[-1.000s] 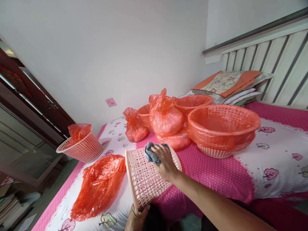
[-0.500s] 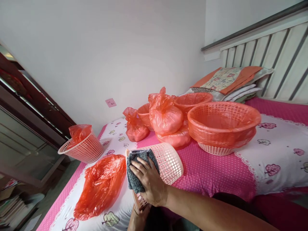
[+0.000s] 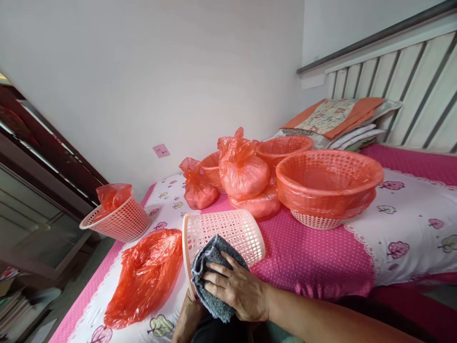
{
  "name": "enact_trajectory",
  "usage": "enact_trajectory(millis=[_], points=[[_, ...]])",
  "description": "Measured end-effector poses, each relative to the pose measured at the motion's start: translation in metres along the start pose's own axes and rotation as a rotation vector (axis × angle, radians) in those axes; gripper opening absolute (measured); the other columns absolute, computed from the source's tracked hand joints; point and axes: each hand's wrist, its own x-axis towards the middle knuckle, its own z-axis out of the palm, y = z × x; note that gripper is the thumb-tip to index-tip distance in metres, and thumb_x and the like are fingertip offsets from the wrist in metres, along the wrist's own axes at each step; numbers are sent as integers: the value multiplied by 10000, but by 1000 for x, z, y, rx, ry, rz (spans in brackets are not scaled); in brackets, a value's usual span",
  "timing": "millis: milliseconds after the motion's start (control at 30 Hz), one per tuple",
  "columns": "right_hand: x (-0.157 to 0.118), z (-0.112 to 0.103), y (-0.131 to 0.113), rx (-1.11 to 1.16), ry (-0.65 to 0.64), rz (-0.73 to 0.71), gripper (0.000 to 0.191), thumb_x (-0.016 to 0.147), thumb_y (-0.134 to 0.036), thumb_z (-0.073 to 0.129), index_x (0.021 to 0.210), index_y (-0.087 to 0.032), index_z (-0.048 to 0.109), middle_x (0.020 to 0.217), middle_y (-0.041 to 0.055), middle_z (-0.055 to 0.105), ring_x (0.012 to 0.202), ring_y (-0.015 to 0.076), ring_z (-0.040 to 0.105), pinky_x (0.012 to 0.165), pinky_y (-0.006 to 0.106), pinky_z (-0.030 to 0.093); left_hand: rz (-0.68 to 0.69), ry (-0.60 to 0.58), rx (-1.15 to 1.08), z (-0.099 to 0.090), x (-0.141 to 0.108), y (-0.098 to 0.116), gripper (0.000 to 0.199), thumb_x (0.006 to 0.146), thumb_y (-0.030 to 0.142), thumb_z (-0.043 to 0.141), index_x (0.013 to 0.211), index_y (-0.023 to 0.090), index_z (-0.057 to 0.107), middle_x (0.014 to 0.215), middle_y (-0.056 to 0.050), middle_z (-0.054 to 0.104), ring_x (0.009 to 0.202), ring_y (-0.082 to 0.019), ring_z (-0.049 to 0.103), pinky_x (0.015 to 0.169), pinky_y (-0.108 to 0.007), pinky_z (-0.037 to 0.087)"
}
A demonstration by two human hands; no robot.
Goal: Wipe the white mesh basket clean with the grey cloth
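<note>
A pale pink perforated basket (image 3: 246, 233) lies on its side near the bed's front edge. My right hand (image 3: 235, 286) presses a folded dark grey cloth (image 3: 214, 295) against the basket's lower side, its fingers spread over the cloth and the thumb out of sight. Under the basket's rim at the lower left, my left hand (image 3: 193, 309) grips the edge, its fingers mostly hidden. Just left of the basket, a crumpled red plastic bag (image 3: 146, 276) lies flat on the bedspread.
A tilted basket (image 3: 124, 221) with a red bag inside stands at the left. Behind are tied red bags (image 3: 244, 171) and several baskets, including a red-lined one (image 3: 328, 190). Folded bedding (image 3: 335, 119) lies by the headboard (image 3: 407, 90).
My right hand has slid the cloth down and slightly right, uncovering the basket's upper side. My left hand and the basket's rim have shifted slightly left.
</note>
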Motion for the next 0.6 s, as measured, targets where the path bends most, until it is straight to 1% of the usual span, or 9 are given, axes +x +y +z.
enact_trajectory(millis=[67,100,167,267,333,433,467,533,600], points=[[-4,-3,6,-40,18,33,645,973,-258,532,1601,-191,398,1613,94,518,1579,251,307,1327,585,119,11,-52,9,-1,-4,0,525,625,473,940,1072,223,825,1199,-108,830,1194,-374,701,1104,-516,532],[-5,-3,10,-60,37,60,632,959,-257,543,1578,-184,433,1608,105,522,1572,260,322,1321,593,142,1,-83,15,-2,-6,0,497,609,471,945,1025,219,844,1135,-105,850,1149,-380,723,1085,-499,548],[-7,-4,20,-112,117,144,614,927,-234,558,1532,-160,485,1605,137,517,1559,287,344,1303,619,189,-29,-117,40,-3,-8,3,416,660,509,905,942,207,865,1035,-105,868,1068,-368,755,1042,-478,572],[-13,-6,38,-208,301,299,611,888,-134,526,1498,-138,504,1569,167,543,1540,309,372,1265,636,278,-40,-102,79,-5,-9,7,431,661,535,900,922,193,874,996,-114,872,1019,-365,767,973,-459,596],[-18,-11,51,-255,404,343,637,870,-85,495,1504,-147,491,1516,164,584,1518,305,403,1253,629,313,-25,-75,87,-6,-10,7,448,653,528,909,947,192,872,1004,-115,872,1000,-368,769,931,-453,609],[-26,-24,70,-292,501,347,661,854,-88,499,1511,-162,483,1446,161,624,1455,318,477,1244,634,333,-14,-66,73,-7,-14,-1,434,678,543,890,951,207,867,1029,-110,872,1015,-375,773,952,-463,610],[-29,-27,74,-294,517,359,660,851,-83,493,1506,-167,488,1426,160,634,1427,319,505,1232,628,358,-12,-69,79,-9,-15,-5,456,681,555,883,978,209,863,1059,-116,869,1044,-389,770,975,-481,605],[-32,-32,80,-279,529,408,656,841,-58,469,1485,-175,505,1391,157,650,1369,308,552,1193,592,425,-13,-60,141,-15,-19,-10,556,639,553,907,1057,192,842,1156,-152,848,1147,-433,740,1041,-538,576],[-33,-34,81,-255,512,446,638,823,-52,479,1448,-172,528,1377,161,651,1331,302,574,1165,552,462,-12,-13,231,-21,-21,-8,706,589,533,940,1166,156,792,1252,-202,808,1250,-471,686,1102,-592,531]])
